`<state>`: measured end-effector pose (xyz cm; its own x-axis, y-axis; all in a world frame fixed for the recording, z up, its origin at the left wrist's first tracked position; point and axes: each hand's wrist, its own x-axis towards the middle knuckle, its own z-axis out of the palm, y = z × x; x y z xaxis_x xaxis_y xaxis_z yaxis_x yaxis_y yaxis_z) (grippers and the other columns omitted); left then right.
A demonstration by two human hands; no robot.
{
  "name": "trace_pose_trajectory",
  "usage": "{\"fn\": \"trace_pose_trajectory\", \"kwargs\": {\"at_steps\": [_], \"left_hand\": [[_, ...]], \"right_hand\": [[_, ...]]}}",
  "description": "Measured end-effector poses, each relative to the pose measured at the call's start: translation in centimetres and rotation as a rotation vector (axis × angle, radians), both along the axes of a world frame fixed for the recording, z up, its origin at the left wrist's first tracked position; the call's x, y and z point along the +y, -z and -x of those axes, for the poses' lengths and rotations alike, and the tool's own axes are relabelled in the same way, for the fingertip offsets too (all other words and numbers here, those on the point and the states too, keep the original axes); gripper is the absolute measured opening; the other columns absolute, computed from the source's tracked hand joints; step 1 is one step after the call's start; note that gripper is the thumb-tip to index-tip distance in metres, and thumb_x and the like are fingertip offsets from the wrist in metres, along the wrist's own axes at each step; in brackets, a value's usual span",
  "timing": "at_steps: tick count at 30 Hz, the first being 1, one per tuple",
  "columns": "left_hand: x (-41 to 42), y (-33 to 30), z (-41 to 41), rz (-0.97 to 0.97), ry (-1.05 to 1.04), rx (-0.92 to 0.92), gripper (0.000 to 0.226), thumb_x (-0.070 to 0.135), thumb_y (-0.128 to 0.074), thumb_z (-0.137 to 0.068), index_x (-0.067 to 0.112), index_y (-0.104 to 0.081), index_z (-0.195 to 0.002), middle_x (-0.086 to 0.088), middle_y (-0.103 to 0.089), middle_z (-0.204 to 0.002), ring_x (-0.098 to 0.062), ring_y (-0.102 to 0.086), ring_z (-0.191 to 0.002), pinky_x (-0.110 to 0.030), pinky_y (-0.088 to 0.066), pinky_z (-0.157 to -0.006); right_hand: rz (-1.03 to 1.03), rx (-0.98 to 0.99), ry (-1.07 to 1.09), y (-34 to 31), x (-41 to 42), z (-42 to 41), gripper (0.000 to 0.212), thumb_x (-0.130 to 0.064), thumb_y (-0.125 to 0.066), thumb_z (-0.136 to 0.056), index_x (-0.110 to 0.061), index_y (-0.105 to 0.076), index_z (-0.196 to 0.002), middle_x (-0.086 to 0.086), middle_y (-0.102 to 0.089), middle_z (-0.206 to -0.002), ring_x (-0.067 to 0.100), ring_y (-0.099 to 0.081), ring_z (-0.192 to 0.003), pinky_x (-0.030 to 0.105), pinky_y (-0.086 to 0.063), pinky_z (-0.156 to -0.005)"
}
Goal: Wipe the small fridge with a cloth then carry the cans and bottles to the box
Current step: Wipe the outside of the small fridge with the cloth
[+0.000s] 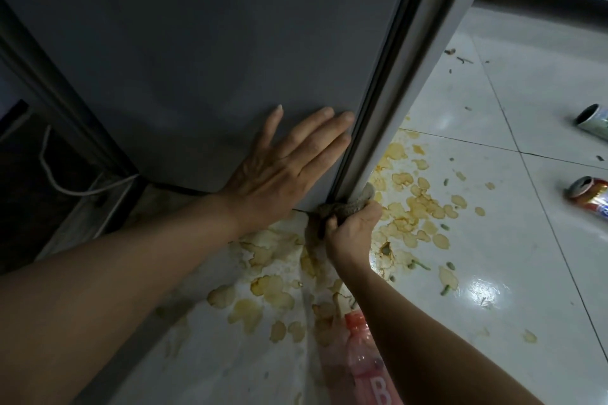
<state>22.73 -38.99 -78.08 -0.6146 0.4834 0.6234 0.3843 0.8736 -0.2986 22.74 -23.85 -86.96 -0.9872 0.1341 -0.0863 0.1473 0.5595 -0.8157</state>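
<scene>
Gripping the cloth, right hand; left hand flat on fridge; cans nearby.

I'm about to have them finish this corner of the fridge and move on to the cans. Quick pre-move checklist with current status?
1. Cloth gripped by right hand: ok.
2. Cloth against the fridge bottom corner: ok.
3. Left hand flat on the fridge side, bracing: ok.
4. Floor free of spills: not ok, yellow stains spread below the corner.
5. Cans located: ok, green can and red can lie on the tiles.
6. Bottle located: ok, beside the right forearm.
7. Box in view: cannot tell.
</scene>
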Motion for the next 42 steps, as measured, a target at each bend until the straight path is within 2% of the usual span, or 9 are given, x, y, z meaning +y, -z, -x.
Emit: {"fn": "trace_pose_trajectory", "kwargs": {"at_steps": [3,5,11,19,26,31,36,39,42], "left_hand": [[0.0,0.0,-0.2,0.033,-0.015,-0.001,0.054,0.008,-0.034,-0.094,0.011,-0.021,-0.147,-0.006,-0.017,-0.153,-0.022,-0.018,-0.141,-0.053,-0.013,-0.11],[-0.1,-0.5,-0.4,0.068,-0.03,-0.016,0.054,0.009,-0.031,-0.095,0.011,-0.019,-0.147,-0.006,-0.018,-0.153,-0.022,-0.018,-0.141,-0.054,-0.016,-0.11],[-0.2,-3.4,-1.5,0.153,-0.076,-0.026,0.055,0.007,-0.028,-0.089,0.009,-0.027,-0.144,-0.006,-0.032,-0.152,-0.019,-0.027,-0.137,-0.054,-0.02,-0.108],[0.6,-9.9,-1.5,0.151,-0.197,0.012,0.064,0.006,-0.028,-0.075,0.008,-0.026,-0.139,-0.003,-0.037,-0.149,-0.019,-0.023,-0.133,-0.058,-0.03,-0.104],[1.7,-15.8,-1.8,0.096,-0.284,-0.008,0.084,0.006,-0.062,-0.063,0.007,-0.031,-0.141,-0.005,-0.034,-0.15,-0.019,-0.022,-0.133,-0.054,-0.016,-0.11],[2.6,-20.1,-2.4,-0.014,-0.346,-0.099,0.094,0.007,-0.068,-0.064,0.008,-0.023,-0.146,-0.004,-0.022,-0.155,-0.017,-0.014,-0.135,-0.054,-0.015,-0.109],[2.8,-23.4,-2.2,-0.065,-0.327,-0.169,0.097,0.01,-0.052,-0.081,0.016,0.025,-0.141,0.002,0.02,-0.153,-0.015,0.006,-0.139,-0.048,0.003,-0.114],[3.2,-25.1,-2.5,-0.103,-0.314,-0.159,0.092,0.006,-0.049,-0.083,0.015,0.017,-0.146,0.004,0.018,-0.156,-0.015,-0.003,-0.142,-0.045,0.0,-0.115],[3.5,-27.2,-2.5,-0.129,-0.303,-0.116,0.087,0.006,-0.046,-0.083,0.015,0.01,-0.148,0.004,0.016,-0.156,-0.015,-0.004,-0.142,-0.044,-0.001,-0.115]], "right_hand": [[0.042,-0.073,0.031,-0.2,-0.1,0.2,0.048,-0.003,-0.053,-0.084,-0.002,-0.025,-0.122,0.014,-0.03,-0.125,0.016,-0.034,-0.1,0.024,-0.033,-0.09],[0.027,-0.1,0.021,-0.8,0.1,0.4,0.048,-0.001,-0.053,-0.084,0.0,-0.025,-0.123,0.017,-0.032,-0.126,0.024,-0.038,-0.106,0.03,-0.04,-0.095],[-0.13,0.075,-0.064,-3.8,0.9,-0.6,0.03,-0.003,-0.051,-0.083,-0.008,-0.028,-0.102,0.019,-0.045,-0.109,0.033,-0.051,-0.077,0.045,-0.048,-0.063],[-0.038,0.335,-0.062,-11.6,1.2,-0.6,0.03,-0.01,-0.054,-0.081,-0.017,-0.028,-0.094,0.015,-0.049,-0.096,0.03,-0.05,-0.072,0.05,-0.048,-0.062],[-0.002,0.489,-0.064,-19.6,1.6,-0.2,0.031,-0.014,-0.059,-0.081,-0.017,-0.03,-0.092,0.007,-0.049,-0.084,0.023,-0.052,-0.07,0.048,-0.051,-0.061],[0.042,0.601,-0.046,-26.1,1.9,0.8,0.034,-0.016,-0.063,-0.079,-0.019,-0.031,-0.087,0.003,-0.048,-0.078,0.016,-0.049,-0.065,0.041,-0.045,-0.056],[0.077,0.687,-0.042,-31.3,1.9,1.3,0.038,-0.017,-0.065,-0.075,-0.026,-0.03,-0.083,0.003,-0.05,-0.082,0.012,-0.05,-0.067,0.029,-0.037,-0.055],[0.096,0.744,-0.026,-33.8,1.9,1.5,0.039,-0.016,-0.068,-0.071,-0.023,-0.032,-0.085,0.004,-0.051,-0.086,0.013,-0.049,-0.071,0.029,-0.038,-0.059],[0.069,0.705,-0.015,-34.8,1.9,1.3,0.041,-0.016,-0.072,-0.069,-0.019,-0.035,-0.087,0.006,-0.051,-0.089,0.023,-0.052,-0.078,0.042,-0.046,-0.068]]}}
